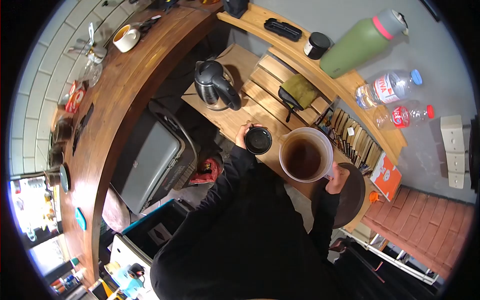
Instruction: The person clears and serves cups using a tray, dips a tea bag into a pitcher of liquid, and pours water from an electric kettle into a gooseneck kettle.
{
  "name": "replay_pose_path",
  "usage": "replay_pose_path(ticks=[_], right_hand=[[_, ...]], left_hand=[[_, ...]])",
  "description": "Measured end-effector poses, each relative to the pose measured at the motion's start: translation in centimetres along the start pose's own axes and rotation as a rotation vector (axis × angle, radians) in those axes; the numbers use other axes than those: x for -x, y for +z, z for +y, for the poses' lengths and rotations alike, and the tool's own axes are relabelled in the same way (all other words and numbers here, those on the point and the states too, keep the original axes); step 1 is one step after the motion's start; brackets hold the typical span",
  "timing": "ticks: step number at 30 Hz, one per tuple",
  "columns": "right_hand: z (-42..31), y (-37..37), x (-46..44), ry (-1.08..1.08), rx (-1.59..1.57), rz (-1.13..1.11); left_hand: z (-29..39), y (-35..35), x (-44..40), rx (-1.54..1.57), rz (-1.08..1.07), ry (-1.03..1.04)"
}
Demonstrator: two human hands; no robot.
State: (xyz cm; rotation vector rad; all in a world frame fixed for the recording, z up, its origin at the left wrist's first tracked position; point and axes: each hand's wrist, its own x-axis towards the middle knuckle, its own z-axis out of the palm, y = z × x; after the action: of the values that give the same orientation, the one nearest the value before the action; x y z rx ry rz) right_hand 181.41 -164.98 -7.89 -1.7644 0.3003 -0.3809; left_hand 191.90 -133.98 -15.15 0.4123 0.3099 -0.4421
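My left hand (242, 136) is closed around a small round black cup (258, 140), whose dark inside faces up; I cannot make out anything in it. To its right, my right hand (338, 179) grips the handle of a translucent plastic measuring jug (324, 140). Brown liquid (303, 159) covers the bottom of the jug. The jug's spout points toward the cup, and the two are close but apart. Beyond my left hand, a black electric kettle (215, 82) stands on the wooden table (222, 117).
A green pouch (301, 91) lies on the slatted wood. On the ledge stand a green flask (357, 45), a black jar (317, 46) and two plastic bottles (382, 90). A round dark stool top (350, 200) is beside my right arm. The curved wooden counter (135, 65) runs along the left.
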Motion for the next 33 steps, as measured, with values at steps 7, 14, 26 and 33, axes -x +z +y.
replay_pose_path(ticks=[7, 14, 26, 33], right_hand=[[2.6, -0.4, 2.4, 0.042, -0.411, 0.407], [10.0, -0.7, 5.3, -0.053, -0.472, 0.459], [6.5, 0.4, 5.3, 0.026, -0.469, 0.599], [6.0, -2.1, 5.1, 0.051, -0.2, 0.184]], left_hand=[[1.0, 2.2, 0.8, -0.03, -0.006, -0.013], [1.8, 4.5, 1.5, -0.145, 0.009, -0.008], [1.9, 8.1, 3.4, -0.19, 0.045, -0.025], [0.5, 10.9, 5.4, -0.241, -0.03, -0.055]])
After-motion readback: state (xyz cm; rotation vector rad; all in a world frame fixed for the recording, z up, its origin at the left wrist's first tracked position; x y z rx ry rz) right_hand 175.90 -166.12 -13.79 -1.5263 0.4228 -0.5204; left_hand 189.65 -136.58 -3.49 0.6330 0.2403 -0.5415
